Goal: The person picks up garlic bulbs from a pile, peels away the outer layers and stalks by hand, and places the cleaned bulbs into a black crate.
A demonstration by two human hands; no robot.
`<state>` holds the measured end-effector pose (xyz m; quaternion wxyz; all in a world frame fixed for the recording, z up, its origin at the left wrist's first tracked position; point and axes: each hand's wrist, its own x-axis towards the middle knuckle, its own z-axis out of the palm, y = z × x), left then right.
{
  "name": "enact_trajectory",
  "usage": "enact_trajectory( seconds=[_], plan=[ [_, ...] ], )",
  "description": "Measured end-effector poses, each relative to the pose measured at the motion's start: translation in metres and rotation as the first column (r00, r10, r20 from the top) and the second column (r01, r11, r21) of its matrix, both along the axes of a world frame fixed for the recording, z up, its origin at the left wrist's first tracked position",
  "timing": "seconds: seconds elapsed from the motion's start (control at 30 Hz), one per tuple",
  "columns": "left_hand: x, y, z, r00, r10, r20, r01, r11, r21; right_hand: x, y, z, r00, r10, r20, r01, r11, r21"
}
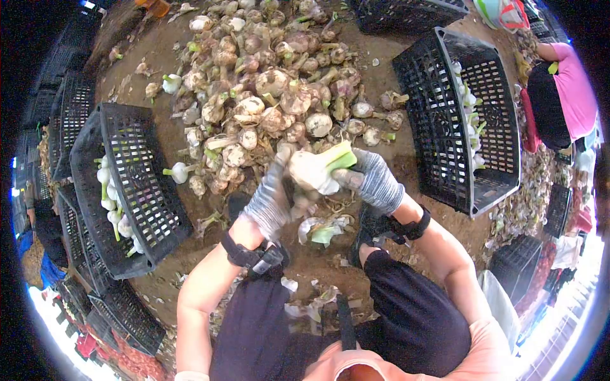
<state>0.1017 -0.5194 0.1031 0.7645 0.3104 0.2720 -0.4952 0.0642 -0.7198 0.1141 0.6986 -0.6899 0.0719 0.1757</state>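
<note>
Peach-coloured shirt fabric (324, 363) lies nearest the camera, above dark trousers (413, 305) spread to either side. Between the knees and a big heap of soil-stained garlic (273, 108), two hands in grey striped knitted gloves work over the brown earth floor (305, 274), each wrist banded in black.

The large white garlic bulb with a thick green stem (309, 170) is up off the floor, at the near edge of the heap. The right hand (379, 184) has its fingers closed around the stem end. The left hand (270, 197) is motion-blurred beside the bulb's other side, its fingers up against it; how tightly they grip, I cannot tell. Pale papery peelings (327, 228) lie beneath.

Black slatted plastic crates, one left (155, 219) and one right (432, 120), flank the heap, both holding clean white bulbs with green stems. One similar loose bulb (180, 172) sits near the left crate. At far right, a person in pink (575, 89) is bent near more husks.
</note>
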Motion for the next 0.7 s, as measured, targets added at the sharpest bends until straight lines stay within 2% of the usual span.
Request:
enact_trajectory(
  seconds=[0.03, 0.07, 0.1, 0.17, 0.2, 0.27, 0.3, 0.33, 0.37, 0.4, 0.43, 0.47, 0.53, 0.57, 0.6, 0.67, 0.7],
  plan=[
    [0.005, -0.001, 0.014, 0.989, 0.007, -0.144, 0.000, 0.999, 0.052, -0.003, 0.001, -0.001, 1.000, 0.023, 0.012, -0.022, 0.999, -0.035],
    [0.004, 0.001, 0.012, 0.990, 0.009, -0.144, -0.002, 0.999, 0.052, -0.004, 0.002, -0.002, 0.999, 0.047, 0.024, -0.045, 0.996, -0.071],
    [0.002, 0.004, 0.009, 0.985, 0.031, -0.170, -0.028, 0.999, 0.023, -0.005, 0.001, -0.008, 0.992, 0.086, 0.089, -0.068, 0.979, -0.190],
    [0.008, 0.008, 0.013, 0.976, 0.024, -0.217, -0.027, 1.000, -0.012, -0.005, 0.001, -0.008, 0.997, 0.045, 0.063, -0.036, 0.989, -0.140],
    [0.008, 0.007, 0.017, 0.976, 0.022, -0.219, -0.025, 1.000, -0.011, -0.006, 0.001, -0.008, 0.999, 0.003, 0.034, 0.000, 0.996, -0.091],
    [0.008, 0.000, 0.028, 0.994, 0.069, -0.083, -0.057, 0.989, 0.136, -0.002, -0.001, -0.004, 0.997, 0.020, 0.079, -0.008, 0.989, -0.150],
    [0.004, 0.008, 0.013, 0.996, 0.085, -0.017, -0.085, 0.996, 0.006, 0.000, -0.002, -0.001, 0.997, -0.007, 0.077, 0.022, 0.982, -0.190],
    [0.002, 0.003, 0.010, 0.996, 0.086, -0.016, -0.086, 0.996, 0.006, 0.000, -0.002, 0.001, 0.996, -0.035, 0.076, 0.052, 0.972, -0.228],
    [0.001, -0.008, 0.009, 0.875, 0.001, 0.484, -0.106, 0.976, 0.189, 0.000, -0.001, 0.000, 0.996, -0.035, 0.077, 0.052, 0.972, -0.228],
    [0.001, -0.014, 0.006, 0.528, -0.177, 0.831, -0.212, 0.920, 0.331, -0.001, 0.000, 0.000, 0.991, -0.035, 0.126, 0.068, 0.962, -0.265],
    [0.007, -0.013, -0.001, 0.124, -0.397, 0.909, -0.263, 0.870, 0.416, -0.002, 0.002, 0.000, 0.984, -0.033, 0.175, 0.086, 0.950, -0.301],
    [0.003, -0.013, -0.005, 0.124, -0.397, 0.910, -0.264, 0.870, 0.415, -0.003, 0.003, 0.002, 0.974, -0.028, 0.223, 0.104, 0.936, -0.336],
    [-0.006, -0.017, -0.007, 0.323, -0.399, 0.858, -0.178, 0.865, 0.469, -0.004, 0.006, 0.009, 0.975, -0.017, 0.223, 0.079, 0.958, -0.274],
    [-0.005, -0.023, -0.012, 0.411, -0.281, 0.867, -0.193, 0.903, 0.384, -0.005, 0.009, 0.011, 0.978, -0.007, 0.208, 0.060, 0.967, -0.249],
    [-0.004, -0.022, -0.013, 0.411, -0.282, 0.867, -0.192, 0.903, 0.384, -0.006, 0.010, 0.012, 0.981, 0.003, 0.195, 0.041, 0.974, -0.223],
    [-0.001, -0.019, -0.013, 0.535, -0.200, 0.821, -0.101, 0.950, 0.297, -0.002, 0.008, 0.012, 0.977, -0.002, 0.212, 0.051, 0.973, -0.227],
    [-0.001, -0.015, -0.012, 0.535, -0.199, 0.821, -0.101, 0.950, 0.297, -0.001, 0.003, 0.017, 0.998, -0.056, 0.029, 0.058, 0.996, -0.072]
  ],
)
